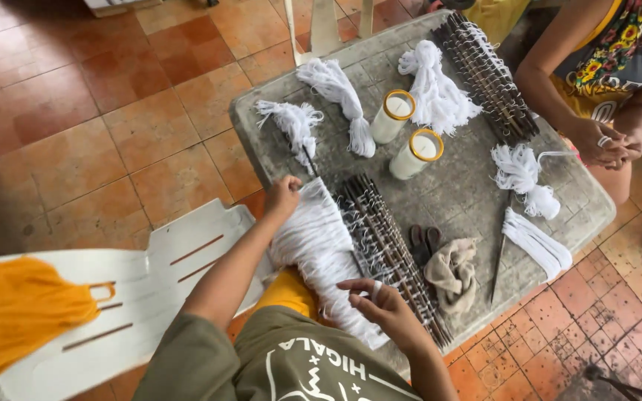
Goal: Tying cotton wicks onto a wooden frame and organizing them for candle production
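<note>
Far left, a yellow yarn bundle (pixel 16 315) lies on a white plastic chair (pixel 157 275). On the grey table (pixel 469 186), two glass candles (pixel 404 126) stand upright near the middle, each filled with white wax under a gold rim (one just right of the other, apart).

The left hand (pixel 282 197) reaches forward with the arm stretched out, fingers closed on the far end of a thick white thread hank (pixel 319 249) that drapes over the near table edge. Just right of the hank lies a dark stick rack (pixel 391 249) wound with thread. The right hand (pixel 380 301), wrist bent inward, pinches strands at the hank's near part beside the rack. Further right rest scissors (pixel 423 241) and a beige cloth (pixel 453 273). Far right, another person's hands (pixel 611 145) are clasped together.
</note>
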